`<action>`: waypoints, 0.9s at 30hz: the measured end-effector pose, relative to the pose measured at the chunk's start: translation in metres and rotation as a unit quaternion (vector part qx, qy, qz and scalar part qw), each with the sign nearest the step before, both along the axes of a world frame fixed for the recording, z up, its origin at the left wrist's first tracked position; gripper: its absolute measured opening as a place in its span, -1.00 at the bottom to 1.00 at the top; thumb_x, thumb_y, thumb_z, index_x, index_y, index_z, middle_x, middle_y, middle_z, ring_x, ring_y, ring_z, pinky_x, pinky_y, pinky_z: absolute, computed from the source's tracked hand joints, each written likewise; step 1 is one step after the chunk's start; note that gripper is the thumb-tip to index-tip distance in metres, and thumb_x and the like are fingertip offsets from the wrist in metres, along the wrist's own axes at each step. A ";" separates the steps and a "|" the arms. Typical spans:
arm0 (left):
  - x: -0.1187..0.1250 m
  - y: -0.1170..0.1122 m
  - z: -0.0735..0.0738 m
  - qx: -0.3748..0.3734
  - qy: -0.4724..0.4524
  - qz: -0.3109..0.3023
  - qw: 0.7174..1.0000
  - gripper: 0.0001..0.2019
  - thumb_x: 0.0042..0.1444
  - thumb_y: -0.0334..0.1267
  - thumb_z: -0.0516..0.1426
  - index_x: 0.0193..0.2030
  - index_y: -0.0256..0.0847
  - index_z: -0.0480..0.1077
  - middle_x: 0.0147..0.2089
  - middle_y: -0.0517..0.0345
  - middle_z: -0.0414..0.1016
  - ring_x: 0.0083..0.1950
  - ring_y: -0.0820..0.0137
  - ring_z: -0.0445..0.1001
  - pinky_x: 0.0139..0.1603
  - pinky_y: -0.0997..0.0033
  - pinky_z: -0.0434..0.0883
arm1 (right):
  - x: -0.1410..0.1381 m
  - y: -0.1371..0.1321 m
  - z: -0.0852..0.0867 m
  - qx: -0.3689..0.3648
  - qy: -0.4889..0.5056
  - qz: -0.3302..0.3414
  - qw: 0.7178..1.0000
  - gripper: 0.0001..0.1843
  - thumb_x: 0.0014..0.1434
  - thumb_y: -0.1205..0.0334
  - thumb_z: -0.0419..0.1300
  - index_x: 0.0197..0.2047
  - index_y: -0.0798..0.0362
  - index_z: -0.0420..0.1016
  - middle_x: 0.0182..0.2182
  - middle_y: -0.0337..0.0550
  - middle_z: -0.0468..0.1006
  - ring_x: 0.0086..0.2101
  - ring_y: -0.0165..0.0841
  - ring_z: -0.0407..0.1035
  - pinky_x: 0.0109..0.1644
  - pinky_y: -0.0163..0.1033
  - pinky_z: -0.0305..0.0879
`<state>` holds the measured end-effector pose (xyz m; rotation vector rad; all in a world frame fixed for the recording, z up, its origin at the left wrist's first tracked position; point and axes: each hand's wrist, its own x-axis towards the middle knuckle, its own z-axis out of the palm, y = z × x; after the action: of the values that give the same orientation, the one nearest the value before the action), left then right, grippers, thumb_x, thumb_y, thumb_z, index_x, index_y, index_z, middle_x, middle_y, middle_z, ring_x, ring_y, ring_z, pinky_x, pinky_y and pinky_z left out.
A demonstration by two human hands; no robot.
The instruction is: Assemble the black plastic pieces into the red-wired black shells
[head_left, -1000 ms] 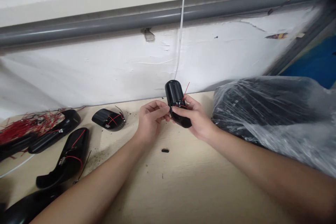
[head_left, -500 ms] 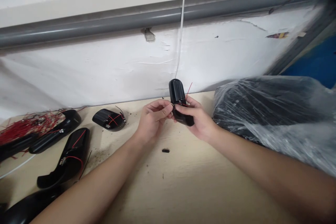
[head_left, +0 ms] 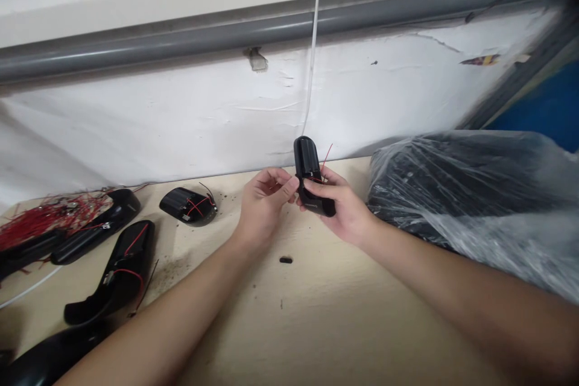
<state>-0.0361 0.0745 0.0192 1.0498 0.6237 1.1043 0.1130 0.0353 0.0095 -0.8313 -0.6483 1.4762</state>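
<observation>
My right hand (head_left: 344, 208) grips a black oblong plastic shell (head_left: 309, 164) upright above the wooden table (head_left: 325, 313), thumb across its lower part. A thin red wire (head_left: 326, 154) sticks out of the shell at the right. My left hand (head_left: 263, 205) is beside it, fingers curled, thumb and fingertips pinched against the shell's left edge. What the pinch holds is too small to make out.
Several more black shells with red wires (head_left: 187, 205) (head_left: 117, 274) lie at the left, by a heap of red wire (head_left: 40, 217). A clear plastic bag of black parts (head_left: 461, 193) fills the right. A small black piece (head_left: 284, 260) lies on the table. A white cable (head_left: 312, 42) hangs down the wall.
The shell has shifted slightly right and turned in my right hand. My left fingers have moved in against its left edge.
</observation>
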 end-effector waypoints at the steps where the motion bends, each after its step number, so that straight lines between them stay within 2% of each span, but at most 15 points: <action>1: 0.000 0.000 -0.001 0.008 0.006 0.008 1.000 -0.57 -0.07 -0.12 0.55 -0.29 -0.26 0.45 -0.42 0.25 0.48 -0.44 0.50 0.49 -0.42 0.44 0.53 | 0.000 0.000 0.000 -0.001 0.000 -0.003 1.000 -0.35 -0.13 0.09 0.63 -0.04 0.07 0.47 -0.21 -0.21 0.59 -0.32 -0.39 0.51 -0.26 -0.26 0.43; 4: 0.001 0.001 -0.006 0.002 0.006 0.013 1.000 -0.53 -0.07 -0.09 0.55 -0.18 -0.26 0.46 -0.39 0.28 0.47 -0.43 0.51 0.49 -0.41 0.44 0.53 | -0.001 0.000 -0.001 -0.003 0.000 -0.009 1.000 -0.33 -0.14 0.09 0.64 -0.02 0.06 0.47 -0.21 -0.22 0.59 -0.32 -0.40 0.51 -0.26 -0.26 0.43; 11: 0.001 0.005 -0.009 -0.026 -0.009 -0.048 0.998 -0.54 0.01 -0.08 0.51 -0.10 -0.31 0.51 -0.32 0.19 0.54 -0.39 0.51 0.51 -0.38 0.45 0.52 | -0.001 -0.001 0.003 0.006 0.000 -0.012 1.000 -0.36 -0.12 0.10 0.62 -0.04 0.09 0.47 -0.29 -0.23 0.58 -0.38 -0.39 0.52 -0.30 -0.25 0.45; 16: 0.001 0.002 -0.009 0.009 0.023 -0.104 0.994 -0.59 0.21 0.05 0.37 -0.22 -0.31 0.49 -0.39 0.23 0.43 -0.42 0.57 0.43 -0.36 0.47 0.46 | -0.001 -0.002 0.003 0.033 -0.002 0.008 0.999 -0.39 -0.05 0.06 0.57 0.01 0.05 0.48 -0.34 -0.25 0.57 -0.45 -0.35 0.53 -0.41 -0.25 0.45; 20: 0.000 -0.001 -0.011 0.023 0.061 -0.124 0.990 -0.53 0.33 0.14 0.24 -0.36 -0.26 0.37 -0.47 0.27 0.31 -0.46 0.56 0.40 -0.36 0.45 0.44 | 0.000 -0.004 0.003 0.045 -0.019 0.047 0.998 -0.43 0.05 -0.02 0.50 0.01 0.02 0.40 -0.38 -0.25 0.57 -0.50 -0.30 0.55 -0.45 -0.24 0.46; 23: -0.001 -0.003 -0.013 0.025 0.086 -0.137 0.986 -0.48 0.39 0.21 0.12 -0.33 -0.25 0.38 -0.50 0.23 0.37 -0.51 0.51 0.41 -0.40 0.43 0.40 | 0.002 -0.006 0.004 0.056 -0.045 0.091 0.993 -0.43 0.12 -0.10 0.45 0.03 0.01 0.35 -0.44 -0.27 0.54 -0.54 -0.26 0.54 -0.50 -0.25 0.46; 27: -0.002 -0.008 -0.015 0.027 0.103 -0.158 0.982 -0.41 0.41 0.30 -0.02 -0.34 -0.23 0.33 -0.59 0.16 0.38 -0.55 0.34 0.49 -0.43 0.33 0.44 | 0.005 -0.008 0.004 0.056 -0.079 0.145 0.985 -0.34 0.16 -0.21 0.40 0.13 -0.01 0.31 -0.46 -0.25 0.56 -0.60 -0.24 0.52 -0.58 -0.28 0.41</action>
<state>-0.0385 0.0666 0.0045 1.2725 0.5675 0.7448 0.1175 0.0274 0.0130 -0.7947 -0.9959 1.6270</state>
